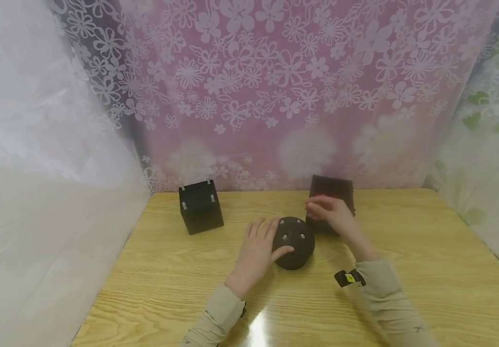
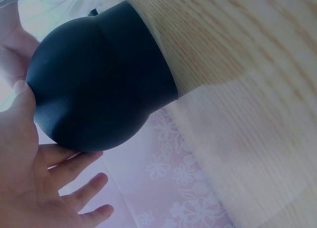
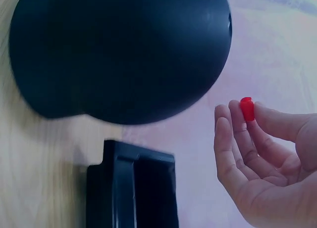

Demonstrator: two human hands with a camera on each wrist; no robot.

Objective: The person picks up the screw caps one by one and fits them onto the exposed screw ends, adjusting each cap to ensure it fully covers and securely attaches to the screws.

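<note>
My left hand (image 1: pixel 253 253) rests against the left side of a round black block (image 1: pixel 294 255) with a narrower base. In the left wrist view its thumb and a finger touch the rounded surface, while the other fingers stand spread away from it. Several small light pegs (image 1: pixel 285 237) stick up from the block's top. To the right, my right hand (image 1: pixel 336 214) hangs over the near part of an open black box (image 1: pixel 331 183). Between thumb and fingertips it pinches a small red plug-like piece (image 3: pixel 247 109), clear of both block and box.
A black cube (image 1: pixel 200 212) with light pegs at its top corners stands at the back left of the wooden table (image 1: pixel 162 294). Something red (image 1: pixel 325 195) shows inside the box. Flowered curtains (image 1: pixel 240 86) hang behind the table and along its sides.
</note>
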